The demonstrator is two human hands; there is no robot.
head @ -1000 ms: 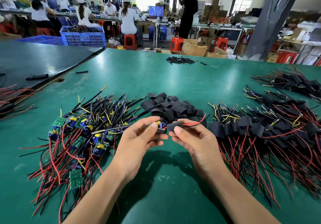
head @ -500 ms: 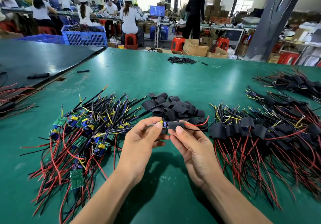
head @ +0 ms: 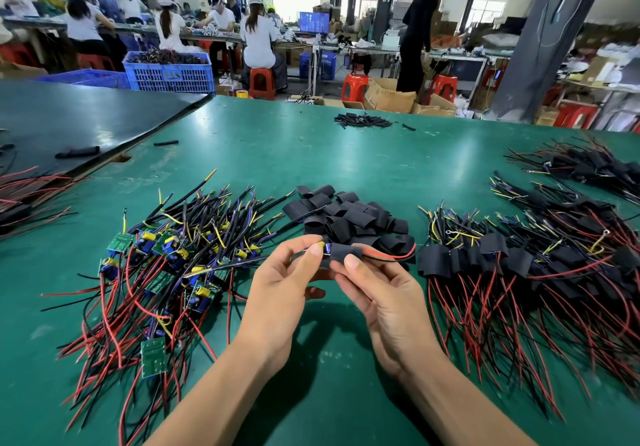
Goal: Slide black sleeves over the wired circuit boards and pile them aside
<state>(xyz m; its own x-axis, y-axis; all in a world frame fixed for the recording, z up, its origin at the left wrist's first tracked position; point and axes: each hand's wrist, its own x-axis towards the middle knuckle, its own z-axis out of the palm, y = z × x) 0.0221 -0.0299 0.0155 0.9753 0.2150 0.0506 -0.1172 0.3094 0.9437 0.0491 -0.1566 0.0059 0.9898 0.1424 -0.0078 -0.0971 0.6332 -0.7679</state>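
Above the green table (head: 311,155), my left hand (head: 280,293) pinches the blue and yellow end of a wired circuit board (head: 325,247). My right hand (head: 381,293) pinches a black sleeve (head: 344,251) that covers most of that board; red and black wires stick out of the sleeve to the right. A heap of loose black sleeves (head: 349,217) lies just behind my hands. Bare wired boards (head: 162,265) are heaped at the left. Sleeved boards (head: 512,258) are piled at the right.
More sleeved bundles (head: 588,168) lie at the far right. A small heap of black tubing pieces (head: 362,121) sits near the table's far edge. A dark board (head: 69,123) overlaps the table's left side. Seated workers, blue crates and red stools fill the background.
The sleeve has slid further left over the board, leaving only its blue and yellow tip showing. Both hands have stayed in about the same place.
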